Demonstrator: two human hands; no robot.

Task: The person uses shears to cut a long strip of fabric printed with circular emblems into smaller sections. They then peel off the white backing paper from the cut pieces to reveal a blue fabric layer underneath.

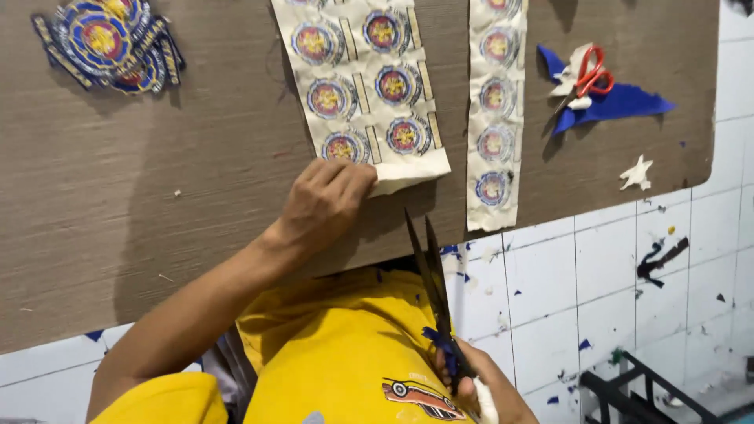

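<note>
A brown, woven-textured board serves as the desk (157, 204), resting over a white tiled floor (597, 298) littered with blue and white scraps. At the far left lies a heap of cut round embroidered badges (106, 39) in blue, red and gold. The left hand (326, 204) presses fingers together on the pale lower edge of a wide sheet of badges (365, 86), pinning it to the desk. Below, the right hand (479, 389), partly cut off by the frame, is clamped around the blue-wrapped handles of dark scissors (428, 267), blades slightly apart, pointing at the sheet. Further right lies a narrow strip of badges (495, 110), then red-handled scissors (585, 74) on blue fabric offcuts (620, 102).
</note>
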